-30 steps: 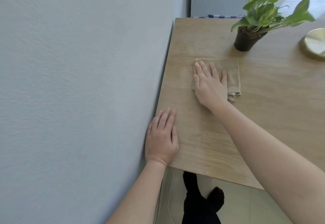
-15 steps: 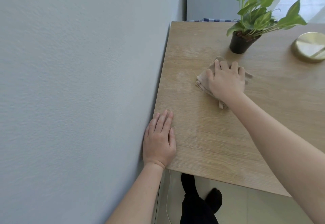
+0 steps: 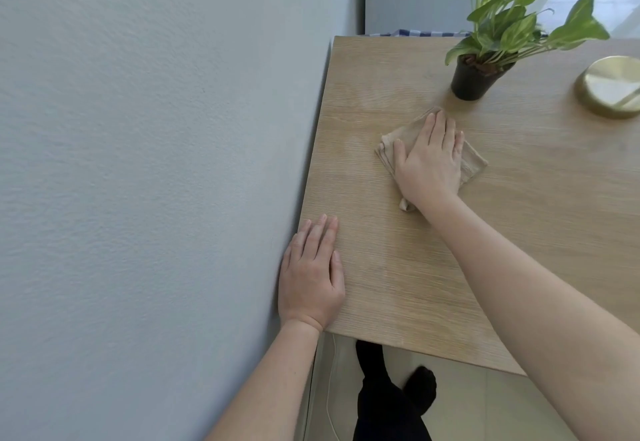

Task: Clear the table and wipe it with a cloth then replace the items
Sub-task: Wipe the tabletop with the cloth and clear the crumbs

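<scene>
Wooden table (image 3: 398, 284) against a grey wall (image 3: 138, 163): the right hand (image 3: 429, 160) presses flat, fingers straight, on the beige cloth (image 3: 474, 163), which has swung cornerwise and nearer the potted plant (image 3: 472, 82) beyond its fingertips. The left hand (image 3: 311, 274) stays spread flat, empty, beside the wall. Wiping looks underway, though that pot and the brass disc (image 3: 611, 87) remain uncleared.

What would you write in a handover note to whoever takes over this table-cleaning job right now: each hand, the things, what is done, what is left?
Left hand rests flat on the light wooden table by the wall.
Right hand presses flat on the folded beige cloth, near the green plant in a black pot.
Round brass disc sits at far right.
Done: wiping begun.
Left: clear plant and disc, wipe the rest, replace them.
</scene>
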`<action>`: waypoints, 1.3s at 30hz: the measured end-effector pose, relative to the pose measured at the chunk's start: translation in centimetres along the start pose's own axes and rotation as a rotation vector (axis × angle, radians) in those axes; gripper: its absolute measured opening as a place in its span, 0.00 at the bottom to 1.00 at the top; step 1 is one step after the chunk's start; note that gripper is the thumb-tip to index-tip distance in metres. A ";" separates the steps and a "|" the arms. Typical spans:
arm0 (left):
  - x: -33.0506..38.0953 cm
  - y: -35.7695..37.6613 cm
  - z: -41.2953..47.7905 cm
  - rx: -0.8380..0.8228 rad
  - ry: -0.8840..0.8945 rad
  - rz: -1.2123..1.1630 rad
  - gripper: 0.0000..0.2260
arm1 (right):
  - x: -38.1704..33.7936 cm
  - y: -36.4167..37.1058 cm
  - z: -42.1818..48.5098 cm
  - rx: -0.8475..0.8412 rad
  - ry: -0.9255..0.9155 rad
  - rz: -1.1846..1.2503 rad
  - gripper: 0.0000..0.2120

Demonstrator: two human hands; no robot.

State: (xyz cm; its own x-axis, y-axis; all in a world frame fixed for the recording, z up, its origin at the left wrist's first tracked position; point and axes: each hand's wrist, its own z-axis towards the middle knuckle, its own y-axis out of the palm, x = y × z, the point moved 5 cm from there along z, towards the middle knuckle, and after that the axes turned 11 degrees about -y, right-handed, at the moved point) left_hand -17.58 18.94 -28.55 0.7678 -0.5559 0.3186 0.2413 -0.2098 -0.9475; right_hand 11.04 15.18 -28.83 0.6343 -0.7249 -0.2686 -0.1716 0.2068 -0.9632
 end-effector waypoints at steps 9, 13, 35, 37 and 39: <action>-0.1 0.2 -0.1 -0.016 0.005 0.001 0.26 | -2.2 0.2 5.9 0.023 0.250 0.034 0.41; -0.2 0.2 -0.2 -0.009 0.008 -0.005 0.27 | -2.4 0.5 7.2 0.046 0.262 0.042 0.41; -0.5 0.5 -0.2 -0.007 0.029 0.024 0.27 | -8.1 0.1 10.2 -0.274 -0.528 0.010 0.34; -0.4 0.6 -0.2 -0.007 0.031 0.019 0.27 | -6.6 -0.2 7.7 -0.262 -0.577 -0.015 0.33; -0.3 0.5 -0.1 -0.001 0.030 0.012 0.27 | -5.1 -0.6 6.6 -0.248 -0.573 -0.025 0.32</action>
State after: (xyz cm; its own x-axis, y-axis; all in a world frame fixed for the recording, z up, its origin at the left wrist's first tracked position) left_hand -17.77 18.97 -29.10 0.7527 -0.5820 0.3079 0.2315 -0.2038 -0.9513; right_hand 12.85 23.10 -26.88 0.9320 -0.2460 -0.2660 -0.2778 -0.0138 -0.9605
